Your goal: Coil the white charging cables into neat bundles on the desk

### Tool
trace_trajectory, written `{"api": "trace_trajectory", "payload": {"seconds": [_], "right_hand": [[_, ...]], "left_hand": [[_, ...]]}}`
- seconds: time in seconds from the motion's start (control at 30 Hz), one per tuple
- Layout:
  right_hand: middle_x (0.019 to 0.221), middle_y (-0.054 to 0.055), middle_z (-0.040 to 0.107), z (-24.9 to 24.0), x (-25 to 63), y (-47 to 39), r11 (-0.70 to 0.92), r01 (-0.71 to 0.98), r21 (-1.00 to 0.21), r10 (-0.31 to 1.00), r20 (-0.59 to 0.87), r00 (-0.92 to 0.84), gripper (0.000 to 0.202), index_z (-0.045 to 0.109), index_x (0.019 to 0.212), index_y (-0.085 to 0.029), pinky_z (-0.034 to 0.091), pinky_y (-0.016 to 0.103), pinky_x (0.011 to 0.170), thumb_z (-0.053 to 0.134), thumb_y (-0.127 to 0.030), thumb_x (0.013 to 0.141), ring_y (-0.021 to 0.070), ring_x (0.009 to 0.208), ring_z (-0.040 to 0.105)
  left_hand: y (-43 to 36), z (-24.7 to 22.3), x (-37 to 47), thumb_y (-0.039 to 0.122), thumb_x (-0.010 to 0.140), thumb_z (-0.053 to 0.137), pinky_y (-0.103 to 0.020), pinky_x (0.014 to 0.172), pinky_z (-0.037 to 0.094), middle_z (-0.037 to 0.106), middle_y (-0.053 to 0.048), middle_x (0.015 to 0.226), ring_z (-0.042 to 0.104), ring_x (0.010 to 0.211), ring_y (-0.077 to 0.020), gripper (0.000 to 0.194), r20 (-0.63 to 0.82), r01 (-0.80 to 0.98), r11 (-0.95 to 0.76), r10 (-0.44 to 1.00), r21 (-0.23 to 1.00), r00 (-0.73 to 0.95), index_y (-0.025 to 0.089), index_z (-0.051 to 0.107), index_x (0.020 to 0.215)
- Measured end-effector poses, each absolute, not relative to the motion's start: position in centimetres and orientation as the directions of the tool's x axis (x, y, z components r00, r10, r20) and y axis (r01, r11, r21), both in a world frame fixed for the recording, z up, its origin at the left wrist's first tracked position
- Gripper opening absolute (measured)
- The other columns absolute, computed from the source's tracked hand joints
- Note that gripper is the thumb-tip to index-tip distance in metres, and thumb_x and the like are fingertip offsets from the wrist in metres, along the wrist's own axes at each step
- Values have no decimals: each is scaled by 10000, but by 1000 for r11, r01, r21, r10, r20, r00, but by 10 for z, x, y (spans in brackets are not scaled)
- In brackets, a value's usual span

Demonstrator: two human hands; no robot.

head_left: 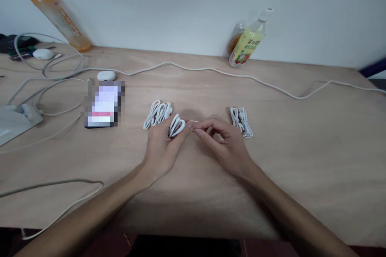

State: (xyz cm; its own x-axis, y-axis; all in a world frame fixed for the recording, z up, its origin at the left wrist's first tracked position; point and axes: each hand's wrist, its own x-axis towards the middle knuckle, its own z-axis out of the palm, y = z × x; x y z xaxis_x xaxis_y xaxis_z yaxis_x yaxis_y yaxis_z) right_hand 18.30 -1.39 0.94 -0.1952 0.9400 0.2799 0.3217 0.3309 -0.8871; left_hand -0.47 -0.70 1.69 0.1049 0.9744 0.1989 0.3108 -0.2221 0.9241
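My left hand (161,144) is closed round a coiled white cable (176,125), whose loops stick up between thumb and fingers. My right hand (226,140) has thumb and forefinger pinched on a thin white strand (196,121) at the left fingertips; whether it is a twist tie or a band I cannot tell. Just behind the left hand lie bundled white cables (157,113). Another folded white cable bundle (241,122) rests beyond the right hand, partly covered by it. A small thin white loop (206,86) lies farther back on the wooden table (301,160).
A phone (104,104) and a white earbud case (106,76) are at the left, among loose cables and a white power strip (18,122). One long white cable (211,70) crosses the back. An orange drink bottle (57,16) and a yellow-labelled bottle (249,42) stand by the wall.
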Motion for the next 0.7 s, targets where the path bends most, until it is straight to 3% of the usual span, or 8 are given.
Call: {"api": "trace_trajectory", "payload": {"seconds": [0.4,0.7], "right_hand": [[826,18,785,6,181,-13,120,150,-981,987,102,-120,162,825,859,-253,492,304,597,777,-380,947,178,720,652],[821,18,786,7,178,-13,92,112,-989,993,83,-82,150,827,837,-254,444,292,573,776,-370,918,167,700,613]], "left_hand": [[-9,21,-4,338,992,695,-310,726,515,768,-5,788,645,738,-180,199,207,266,-228,973,937,104,228,787,854],[-7,23,-3,310,970,704,-316,742,552,708,3,738,637,725,-176,191,186,180,-201,978,963,98,236,785,814]]}}
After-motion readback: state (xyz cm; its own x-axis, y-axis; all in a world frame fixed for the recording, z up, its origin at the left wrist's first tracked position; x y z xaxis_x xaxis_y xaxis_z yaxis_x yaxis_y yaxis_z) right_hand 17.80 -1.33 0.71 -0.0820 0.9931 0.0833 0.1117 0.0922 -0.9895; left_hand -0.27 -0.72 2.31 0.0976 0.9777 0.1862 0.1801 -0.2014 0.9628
